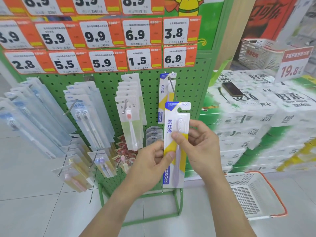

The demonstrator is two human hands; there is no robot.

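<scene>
Open air in front of green pegboard rack, around the held FROG toothbrush pack. A metal hook juts out just above it, front length bare, one pack at its back. Left: hanging toothbrush packs crowd the board. Right: stacked tissue packs close by, phone on top. Shopping basket on the floor, lower right.

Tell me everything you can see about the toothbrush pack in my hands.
The toothbrush pack is a narrow card in white, blue and yellow with a clear plastic blister, FROG printed at top and lower left. A hanging slot is cut in its top. Inside lies one pale lilac toothbrush, head up. It is held upright before the green rack: the left hand pinches its left edge, the right hand grips its right side, thumb on front.
</scene>
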